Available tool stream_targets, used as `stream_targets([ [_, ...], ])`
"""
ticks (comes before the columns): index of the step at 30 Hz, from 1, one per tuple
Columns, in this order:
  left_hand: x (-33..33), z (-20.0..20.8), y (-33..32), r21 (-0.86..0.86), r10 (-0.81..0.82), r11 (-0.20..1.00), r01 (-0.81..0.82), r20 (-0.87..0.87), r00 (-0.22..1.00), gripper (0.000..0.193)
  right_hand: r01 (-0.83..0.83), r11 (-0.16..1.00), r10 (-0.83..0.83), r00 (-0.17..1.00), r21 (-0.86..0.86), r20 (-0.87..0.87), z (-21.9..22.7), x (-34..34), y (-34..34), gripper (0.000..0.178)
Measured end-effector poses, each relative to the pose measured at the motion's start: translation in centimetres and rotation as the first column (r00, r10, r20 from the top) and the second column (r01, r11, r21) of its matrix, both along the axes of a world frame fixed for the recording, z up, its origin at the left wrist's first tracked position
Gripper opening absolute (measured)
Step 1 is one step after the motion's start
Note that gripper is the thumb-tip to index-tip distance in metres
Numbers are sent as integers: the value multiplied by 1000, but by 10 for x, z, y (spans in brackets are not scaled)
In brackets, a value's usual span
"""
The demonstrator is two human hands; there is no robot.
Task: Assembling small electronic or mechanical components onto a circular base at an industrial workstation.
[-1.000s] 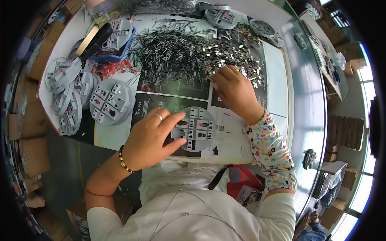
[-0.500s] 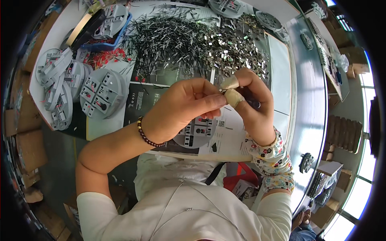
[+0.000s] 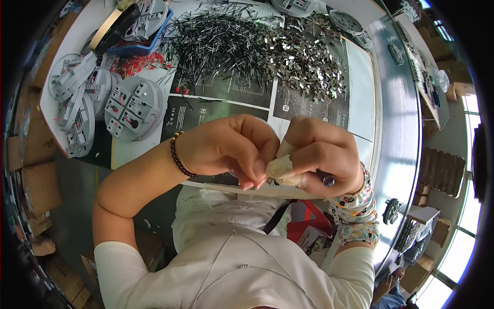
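Left hand (image 3: 231, 147) pinched narrow, contents unclear to me; right hand (image 3: 327, 152) grips a dark round-ended object (image 3: 329, 181); I'd brace both together.

Near the worktop's (image 3: 361, 72) far left corner, a black roll (image 3: 120, 27) with a gold edge, tilted beside a blue tray (image 3: 131, 51). Past the left edge, cardboard boxes (image 3: 39, 201). Below the near edge, a red item (image 3: 318, 225), perhaps a bag, partly hidden. Beyond the right edge, a clear plastic bag (image 3: 441, 80), a row of brown slabs (image 3: 442, 170) and, farther right, bright windows (image 3: 464, 221).
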State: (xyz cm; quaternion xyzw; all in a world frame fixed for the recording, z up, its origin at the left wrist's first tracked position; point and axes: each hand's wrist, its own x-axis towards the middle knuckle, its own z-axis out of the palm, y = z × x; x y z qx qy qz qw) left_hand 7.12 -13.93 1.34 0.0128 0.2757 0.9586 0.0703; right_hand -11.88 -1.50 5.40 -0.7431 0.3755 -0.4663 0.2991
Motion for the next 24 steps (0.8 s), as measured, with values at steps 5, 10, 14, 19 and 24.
stream_targets([
  [5, 3, -13, 4, 41, -46, 998, 49, -75, 996, 5, -22, 993, 23, 1000, -115, 8, -7, 13, -3, 11],
  [10, 7, -20, 9, 120, 72, 991, -65, -54, 996, 7, 122, 985, -131, 989, -126, -63, -7, 20, -1, 14],
  [14, 14, -12, 16, 71, 195, 978, -198, 50, 980, 10, 271, 957, -282, 951, -102, -126, -8, 24, 4, 20],
  [19, 14, -4, 21, -183, 385, 915, -360, 134, 913, 14, 422, 904, -406, 898, 71, -167, -17, 30, 8, 17],
  [24, 10, -10, 23, -349, 504, 826, -442, 109, 857, 20, 500, 850, -484, 866, 169, -124, -21, 33, 6, 22],
])
